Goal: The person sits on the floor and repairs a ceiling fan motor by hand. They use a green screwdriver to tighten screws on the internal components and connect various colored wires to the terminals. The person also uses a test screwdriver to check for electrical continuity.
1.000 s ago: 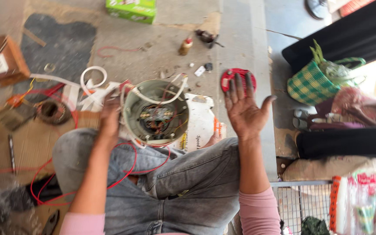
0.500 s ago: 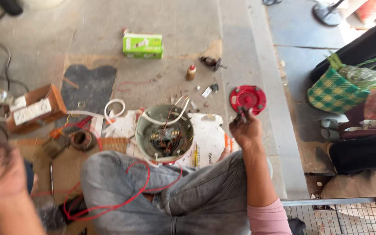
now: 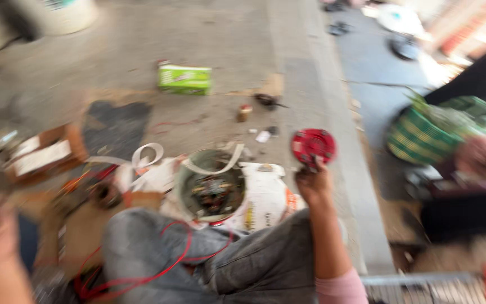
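Grey concrete floor [image 3: 226, 34], blurred by motion. On it lie a green box [image 3: 185, 79], a small bottle [image 3: 244, 112], a red round disc [image 3: 313, 146], a dark patch of matting [image 3: 113, 126], a cardboard box [image 3: 43, 155], a green checked bag [image 3: 423, 135], and a white sack [image 3: 262, 197] beneath a round metal drum [image 3: 209, 191].

The round red disc [image 3: 313, 146] looks like hard plastic with a slight sheen; the right hand [image 3: 312, 181] touches its lower edge. The round grey housing [image 3: 209, 188] reads as dull metal, with tangled copper-coloured windings inside. Beneath it lies a white woven-plastic sack [image 3: 265, 197], faintly glossy. The thin red wire [image 3: 158, 264] has a smooth plastic coat and lies over grey denim trousers [image 3: 254, 264], matt and coarse. The green box [image 3: 185, 79] looks like printed cardboard. The grey concrete floor [image 3: 226, 34] is rough and dusty. The green checked woven bag [image 3: 423, 132] seems plastic-strapped.
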